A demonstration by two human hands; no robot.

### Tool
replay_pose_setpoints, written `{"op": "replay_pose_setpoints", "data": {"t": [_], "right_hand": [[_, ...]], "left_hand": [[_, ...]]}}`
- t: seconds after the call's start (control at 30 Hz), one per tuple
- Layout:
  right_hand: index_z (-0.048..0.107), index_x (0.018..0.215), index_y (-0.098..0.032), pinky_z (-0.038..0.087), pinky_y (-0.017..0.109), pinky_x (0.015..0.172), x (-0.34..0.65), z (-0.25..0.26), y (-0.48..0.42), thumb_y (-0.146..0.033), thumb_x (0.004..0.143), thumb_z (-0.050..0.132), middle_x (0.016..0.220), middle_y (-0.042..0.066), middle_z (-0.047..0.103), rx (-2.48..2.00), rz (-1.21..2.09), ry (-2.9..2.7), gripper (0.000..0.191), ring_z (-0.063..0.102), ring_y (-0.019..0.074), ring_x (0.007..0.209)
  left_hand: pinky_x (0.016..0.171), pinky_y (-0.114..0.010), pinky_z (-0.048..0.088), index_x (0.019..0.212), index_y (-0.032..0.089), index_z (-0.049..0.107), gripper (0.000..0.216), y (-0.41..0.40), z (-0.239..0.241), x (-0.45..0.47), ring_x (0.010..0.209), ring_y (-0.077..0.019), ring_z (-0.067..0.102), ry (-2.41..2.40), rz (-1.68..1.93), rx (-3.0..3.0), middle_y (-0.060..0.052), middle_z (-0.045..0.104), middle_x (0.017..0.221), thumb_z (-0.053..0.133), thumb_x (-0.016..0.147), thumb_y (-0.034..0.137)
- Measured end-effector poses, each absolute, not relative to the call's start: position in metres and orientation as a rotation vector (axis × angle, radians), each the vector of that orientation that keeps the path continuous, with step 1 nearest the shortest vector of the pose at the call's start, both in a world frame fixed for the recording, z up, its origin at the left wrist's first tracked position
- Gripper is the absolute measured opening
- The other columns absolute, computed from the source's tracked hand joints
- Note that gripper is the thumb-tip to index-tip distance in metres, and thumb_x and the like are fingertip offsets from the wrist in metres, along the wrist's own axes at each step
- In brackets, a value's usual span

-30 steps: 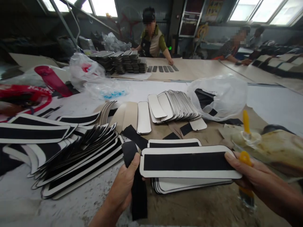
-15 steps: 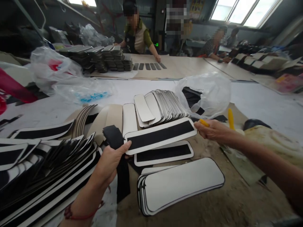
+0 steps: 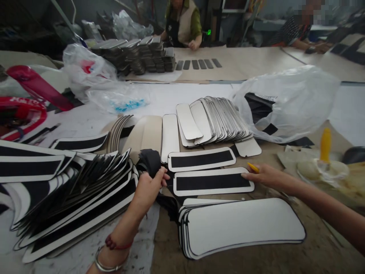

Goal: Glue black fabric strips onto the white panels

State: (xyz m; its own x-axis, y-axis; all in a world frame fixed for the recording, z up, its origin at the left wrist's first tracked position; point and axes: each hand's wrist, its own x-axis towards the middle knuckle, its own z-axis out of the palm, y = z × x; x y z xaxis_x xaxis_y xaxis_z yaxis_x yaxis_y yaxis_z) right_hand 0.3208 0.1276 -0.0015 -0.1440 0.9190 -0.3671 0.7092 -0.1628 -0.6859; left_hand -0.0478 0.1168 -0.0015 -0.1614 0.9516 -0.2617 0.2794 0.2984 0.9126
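Note:
My left hand (image 3: 151,187) is closed, thumb against fingers, at a bundle of black fabric strips (image 3: 149,160); dark cloth also hangs below the hand. My right hand (image 3: 265,176) is closed around a small yellow-handled tool (image 3: 253,168), its working end hidden. The right fingertips touch the right end of a white panel with a black strip on it (image 3: 212,183), lying flat. Just behind lies a similar black-striped panel (image 3: 202,159). A stack of larger plain white panels (image 3: 245,226) lies in front.
Piled black-and-white panels (image 3: 85,224) spread at left. A fanned row of white pieces (image 3: 225,120) stands behind, beside a clear plastic bag (image 3: 299,102). At right, a yellow-handled brush (image 3: 325,146) stands in a pale tub. Across the table, a co-worker (image 3: 185,23) is near dark stacked pieces.
The striped panel that both hands held up now lies flat on the table. My left hand has let go of it and moved to the black strips. The view has tilted down.

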Motion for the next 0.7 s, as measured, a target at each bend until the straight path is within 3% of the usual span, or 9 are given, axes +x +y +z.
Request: {"op": "replay_pose_setpoints", "data": {"t": [0.37,0.53,0.7], "right_hand": [[0.05,0.065,-0.02,0.025,0.022,0.043,0.313,0.049,0.114,-0.048,0.074,0.064,0.05,-0.006,0.04,-1.815,1.214,-1.635,0.032,0.032,0.0084,0.046],[0.046,0.065,-0.02,0.023,0.02,0.043,0.31,0.074,0.105,-0.045,0.073,0.066,0.05,-0.008,0.037,-1.764,1.23,-1.564,0.033,0.03,0.0068,0.045],[0.047,0.071,-0.02,0.021,0.019,0.041,0.316,0.086,0.092,-0.048,0.078,0.06,0.051,-0.009,0.038,-1.738,1.287,-1.551,0.032,0.03,0.0064,0.044]], "left_hand": [[0.056,-0.023,0.041,0.079,0.013,0.068,0.04,0.097,-0.005,-0.038,0.056,-0.0124,0.051,1.541,1.003,1.053,-0.003,0.063,0.063,0.057,0.077,0.051],[0.053,-0.021,0.04,0.08,0.013,0.066,0.034,0.096,0.002,-0.033,0.052,-0.0106,0.049,1.438,0.993,0.917,0.002,0.057,0.056,0.071,0.068,0.044],[0.054,-0.023,0.046,0.086,0.014,0.065,0.036,0.089,0.02,-0.022,0.056,-0.0128,0.055,1.309,0.99,0.754,0.001,0.063,0.065,0.077,0.062,0.038]]}}
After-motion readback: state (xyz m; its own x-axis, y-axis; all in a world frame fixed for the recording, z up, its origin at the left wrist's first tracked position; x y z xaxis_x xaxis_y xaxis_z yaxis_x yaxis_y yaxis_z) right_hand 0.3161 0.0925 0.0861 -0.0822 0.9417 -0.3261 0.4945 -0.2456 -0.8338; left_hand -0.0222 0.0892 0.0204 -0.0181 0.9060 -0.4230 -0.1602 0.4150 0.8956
